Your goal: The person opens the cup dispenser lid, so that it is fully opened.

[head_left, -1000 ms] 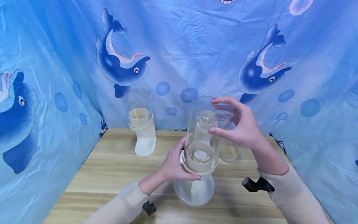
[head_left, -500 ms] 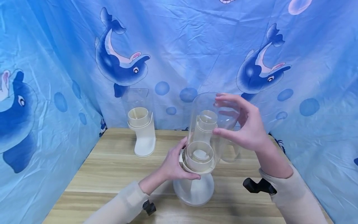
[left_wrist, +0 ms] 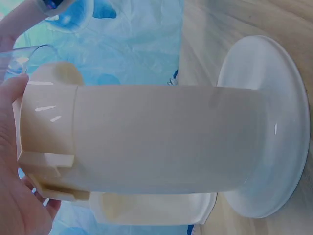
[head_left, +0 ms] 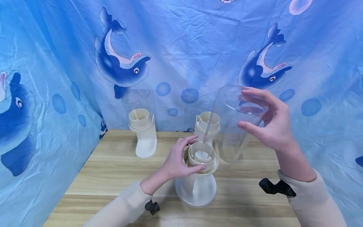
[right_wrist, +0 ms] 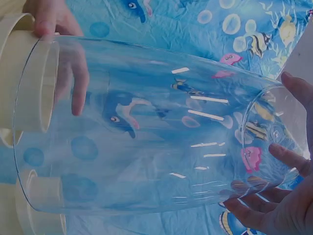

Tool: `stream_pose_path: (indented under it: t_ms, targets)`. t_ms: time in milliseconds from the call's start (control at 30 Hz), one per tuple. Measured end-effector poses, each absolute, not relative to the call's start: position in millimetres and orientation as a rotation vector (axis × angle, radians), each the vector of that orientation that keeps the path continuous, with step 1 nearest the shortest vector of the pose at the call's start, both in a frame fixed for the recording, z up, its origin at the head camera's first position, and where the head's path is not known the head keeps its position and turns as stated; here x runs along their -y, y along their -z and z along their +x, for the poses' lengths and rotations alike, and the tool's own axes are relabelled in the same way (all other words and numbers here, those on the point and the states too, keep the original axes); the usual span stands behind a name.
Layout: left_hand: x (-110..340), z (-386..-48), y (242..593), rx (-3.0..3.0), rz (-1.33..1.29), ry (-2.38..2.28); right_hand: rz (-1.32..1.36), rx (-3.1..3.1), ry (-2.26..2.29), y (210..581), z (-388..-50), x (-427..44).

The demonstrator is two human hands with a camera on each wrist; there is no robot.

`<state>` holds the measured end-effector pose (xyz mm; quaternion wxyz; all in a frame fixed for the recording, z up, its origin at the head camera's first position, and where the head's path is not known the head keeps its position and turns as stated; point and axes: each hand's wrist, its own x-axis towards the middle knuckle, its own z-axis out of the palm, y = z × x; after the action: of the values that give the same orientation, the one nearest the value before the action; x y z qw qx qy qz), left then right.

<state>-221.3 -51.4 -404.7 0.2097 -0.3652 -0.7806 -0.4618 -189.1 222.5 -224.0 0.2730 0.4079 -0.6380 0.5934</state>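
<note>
Clear cylinder gripped near its rim, my right hand.
Tube slants below these fingers; my left hand clasps the cream stand.

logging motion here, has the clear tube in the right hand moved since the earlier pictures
Yes. In the head view, the clear tube has shifted right and a little up, farther from the rear left cream stand.

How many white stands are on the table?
3: the back-left stand, another back stand to its right, and the front stand at the left hand.
</note>
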Motion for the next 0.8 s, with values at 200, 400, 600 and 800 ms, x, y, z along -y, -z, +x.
stream_pose_path:
  t_ms: [200, 400, 600, 800]
  targets:
    - [58, -225, 396, 2.226, -1.072, 1.29, 1.083, 1.71, -1.598, 227, -190, -235]
    - [74, -234, 387, 2.239, -1.29, 1.302, 1.071, 1.707, -1.577, 227, -186, -250]
    - [65, -217, 374, 2.313, -1.124, 1.106, 1.034, 1.749, -1.554, 229, -186, -263]
    - [63, -215, 373, 2.371, -1.03, 1.149, 0.967, 1.791, -1.508, 234, -186, -272]
